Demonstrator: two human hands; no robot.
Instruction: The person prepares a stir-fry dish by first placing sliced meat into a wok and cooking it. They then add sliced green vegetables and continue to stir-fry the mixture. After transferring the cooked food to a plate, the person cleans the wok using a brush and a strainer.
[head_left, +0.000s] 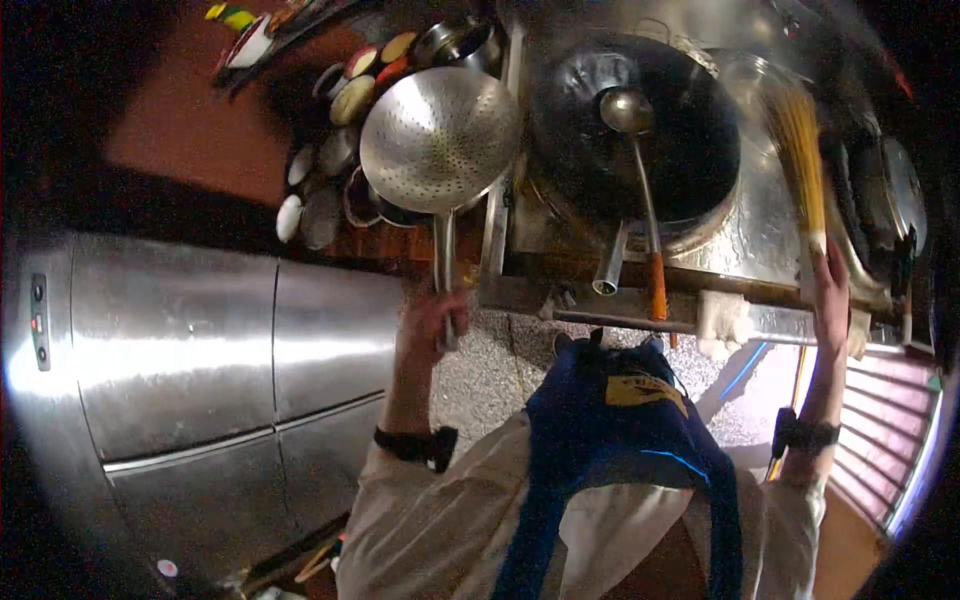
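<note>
My left hand (435, 319) grips the metal handle of a large perforated strainer ladle (442, 142), whose bowl is over a group of small seasoning containers. In my right hand (830, 292) is a bamboo wok brush (796, 150), its bristles pointing away from me at the right of the stove. Between my hands sits a dark wok (690, 161) with a hollow metal handle (611, 259). A ladle (628, 111) rests in the wok, and its wooden handle end (658, 289) hangs past the near rim. Neither hand touches it.
Seasoning containers (352, 101) crowd the left of the stove. A folded cloth (724, 322) hangs on the front rail (787, 330). Stainless steel cabinet doors (187, 352) stand at the left. More metal cookware (900, 187) is at the far right.
</note>
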